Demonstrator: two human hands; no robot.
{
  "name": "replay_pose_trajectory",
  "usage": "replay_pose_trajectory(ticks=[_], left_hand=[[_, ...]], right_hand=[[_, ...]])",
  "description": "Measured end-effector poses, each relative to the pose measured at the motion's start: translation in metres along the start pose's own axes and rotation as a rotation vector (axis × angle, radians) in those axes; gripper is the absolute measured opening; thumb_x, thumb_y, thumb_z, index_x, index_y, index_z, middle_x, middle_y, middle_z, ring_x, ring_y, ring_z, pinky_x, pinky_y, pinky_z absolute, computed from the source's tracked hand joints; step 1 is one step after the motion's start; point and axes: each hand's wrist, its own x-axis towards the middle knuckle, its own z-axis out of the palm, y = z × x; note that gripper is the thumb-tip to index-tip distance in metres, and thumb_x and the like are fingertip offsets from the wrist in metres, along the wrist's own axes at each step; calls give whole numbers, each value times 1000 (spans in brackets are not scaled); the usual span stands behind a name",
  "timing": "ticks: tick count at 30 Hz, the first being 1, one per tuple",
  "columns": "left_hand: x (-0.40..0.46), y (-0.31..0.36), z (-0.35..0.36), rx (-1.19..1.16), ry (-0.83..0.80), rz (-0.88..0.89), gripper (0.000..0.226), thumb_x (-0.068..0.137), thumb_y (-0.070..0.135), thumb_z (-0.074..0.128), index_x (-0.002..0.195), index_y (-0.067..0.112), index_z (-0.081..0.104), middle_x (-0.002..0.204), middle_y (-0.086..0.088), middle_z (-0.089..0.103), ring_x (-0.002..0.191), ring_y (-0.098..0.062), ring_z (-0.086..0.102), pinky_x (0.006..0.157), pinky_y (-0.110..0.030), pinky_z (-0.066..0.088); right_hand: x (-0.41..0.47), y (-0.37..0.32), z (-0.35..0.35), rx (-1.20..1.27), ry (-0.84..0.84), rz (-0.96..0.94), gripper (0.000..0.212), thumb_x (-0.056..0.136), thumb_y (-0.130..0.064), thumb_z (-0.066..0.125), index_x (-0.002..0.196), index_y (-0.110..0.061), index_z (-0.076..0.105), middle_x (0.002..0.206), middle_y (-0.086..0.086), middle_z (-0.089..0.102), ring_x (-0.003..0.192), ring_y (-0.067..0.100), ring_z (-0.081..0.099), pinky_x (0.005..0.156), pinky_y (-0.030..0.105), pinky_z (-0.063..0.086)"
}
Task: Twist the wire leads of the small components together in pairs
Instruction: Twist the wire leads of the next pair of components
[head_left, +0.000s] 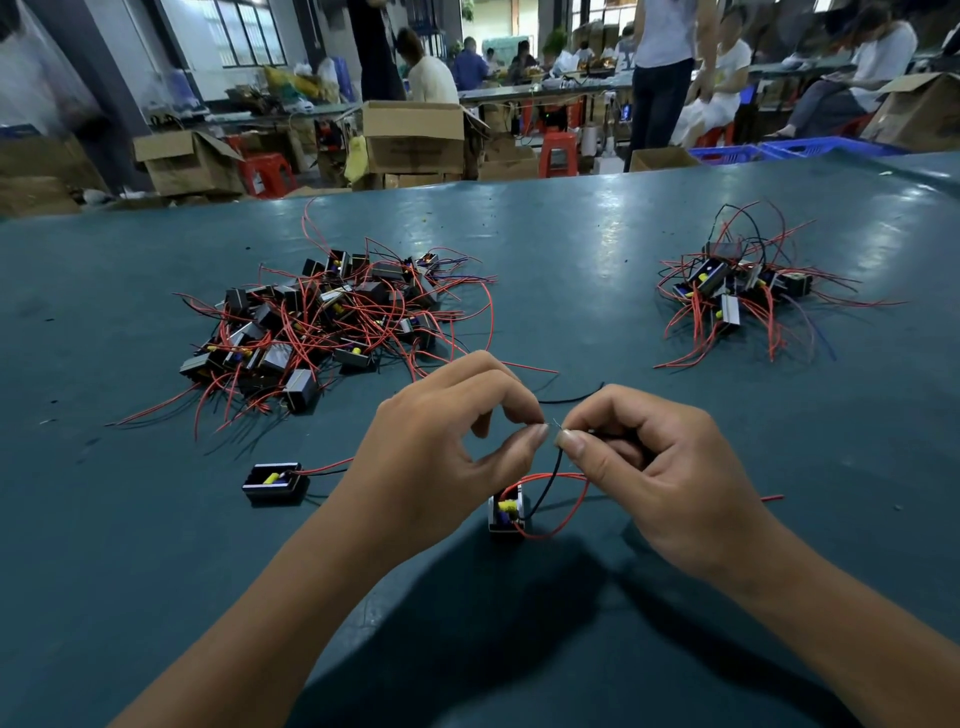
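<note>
A small black component (506, 514) with a yellow part stands on the teal table between my hands. Its black lead (548, 483) and red lead (563, 519) rise toward my fingers. My left hand (447, 441) pinches bare wire ends between thumb and forefinger. Just beside it, my right hand (649, 467) pinches the wire tips (556, 425) with its thumb and forefinger. A second component (275, 483) lies flat on the table to the left, and its leads run under my left hand.
A large heap of components with red leads (332, 322) lies at the middle left of the teal table (571, 249). A smaller heap (737, 286) sits at the far right. Beyond the table edge are cardboard boxes, red stools and seated people.
</note>
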Motion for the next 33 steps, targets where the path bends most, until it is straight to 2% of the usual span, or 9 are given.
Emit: replay_pose_trajectory(ticks=[4,9,13,19,22,24,26,30,33], left_hand=[[-1,-2,1,-16,-16,-25,8,87,22,67,80,22,62,85,9,58,73,-15,53,61,-36,42],[0,-12,-3,32,-31,-148,29,92,42,51,74,21,58,73,8,52,67,-15,50,61,-39,43],[0,-8,-3,-321,-110,-268,19,89,42,63,82,26,69,72,14,57,55,-4,42,55,-16,31],[0,-2,8,-570,-79,-378,14,84,32,72,82,19,73,72,-4,64,69,-11,52,65,-30,42],[-1,1,8,-590,-48,-386,11,84,30,71,79,20,71,69,4,60,65,-11,49,61,-28,40],[-2,3,9,-548,-31,-364,10,84,29,71,77,22,69,66,5,56,59,-13,43,55,-32,34],[-2,6,10,-443,-1,-281,9,85,25,69,76,22,68,69,7,57,57,-8,42,55,-26,33],[-2,10,13,-82,72,18,7,86,16,72,80,13,69,84,6,61,70,-13,53,63,-23,41],[-2,3,9,-39,64,166,2,87,12,72,88,11,73,91,4,62,79,-11,56,69,-24,45]], right_hand=[[0,1,0,0,18,17,9,89,-17,63,80,-15,64,60,-7,49,52,1,36,51,15,32],[0,0,0,-13,27,15,10,88,-16,63,79,-16,64,60,-9,48,52,1,35,51,16,31],[0,-1,0,-20,15,6,10,89,-15,63,79,-16,64,59,-8,49,51,0,37,52,13,33],[-1,1,-1,-31,11,6,8,89,-17,62,82,-19,64,59,-3,49,52,4,38,51,19,33],[-1,2,0,-51,37,6,7,89,-18,62,82,-21,64,60,-3,50,52,5,38,51,21,34],[-1,2,2,-64,59,7,6,88,-18,62,83,-20,63,59,-5,49,52,3,38,51,19,34],[-1,2,3,-73,83,13,5,88,-19,62,83,-19,63,58,-7,48,52,2,37,50,19,33],[-2,1,4,-69,98,36,4,87,-22,62,83,-19,63,57,8,49,51,25,35,48,36,30],[-2,0,2,-39,86,38,5,87,-21,62,83,-18,63,61,15,49,53,28,35,50,41,30]])
